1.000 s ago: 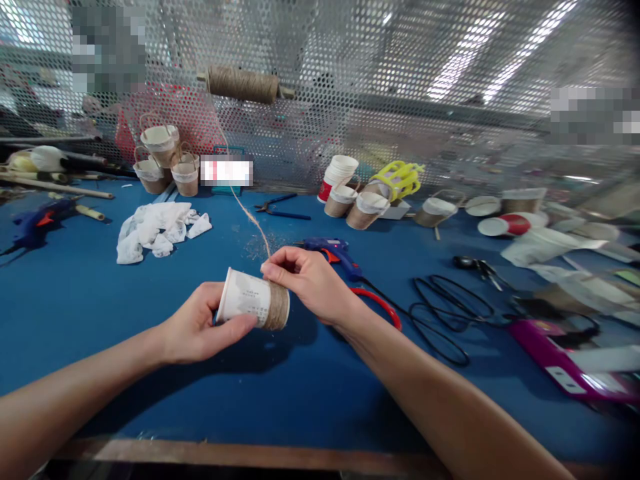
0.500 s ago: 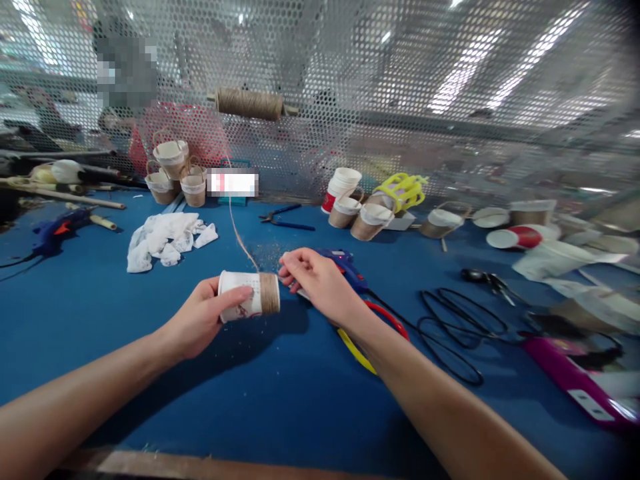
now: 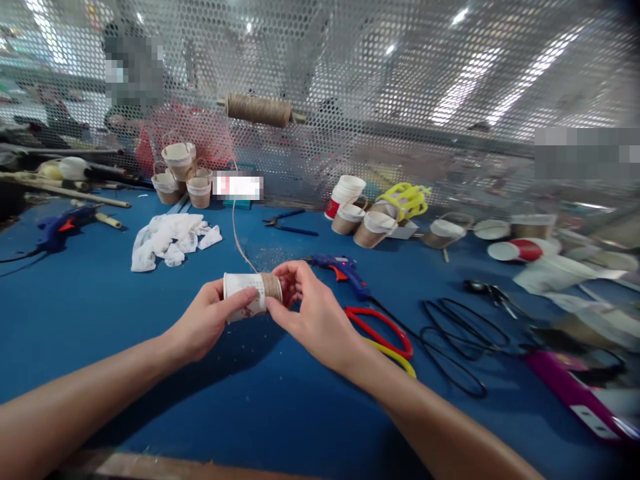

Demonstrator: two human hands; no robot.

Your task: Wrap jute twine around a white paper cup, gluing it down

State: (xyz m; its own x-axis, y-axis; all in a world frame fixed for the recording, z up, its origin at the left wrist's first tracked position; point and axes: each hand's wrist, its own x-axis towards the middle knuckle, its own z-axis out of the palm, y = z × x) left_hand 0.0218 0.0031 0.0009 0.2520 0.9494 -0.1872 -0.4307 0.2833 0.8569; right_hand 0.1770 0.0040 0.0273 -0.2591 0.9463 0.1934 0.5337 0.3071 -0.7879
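A white paper cup (image 3: 242,291) lies on its side in the air above the table, its right end wrapped in brown twine (image 3: 273,287). My left hand (image 3: 205,317) grips the cup's left part, thumb across the printed side. My right hand (image 3: 310,310) closes round the twine-covered end, thumb in front and fingers behind, partly hidden. From the cup a strand of twine (image 3: 237,240) runs up toward the twine spool (image 3: 257,110) on the perforated metal screen. Just beyond my right hand lies a blue glue gun (image 3: 345,270).
Red and yellow handles (image 3: 383,330) and a black cable (image 3: 450,327) lie right of my hand. White cloth (image 3: 170,240), pliers (image 3: 290,223) and small twine-covered buckets (image 3: 177,160) stand or lie behind. A purple power strip (image 3: 570,387) is at the right.
My right hand has moved left and down onto the wrapped end of the cup and closed on it. The glue gun is now more exposed. The view has shifted slightly.
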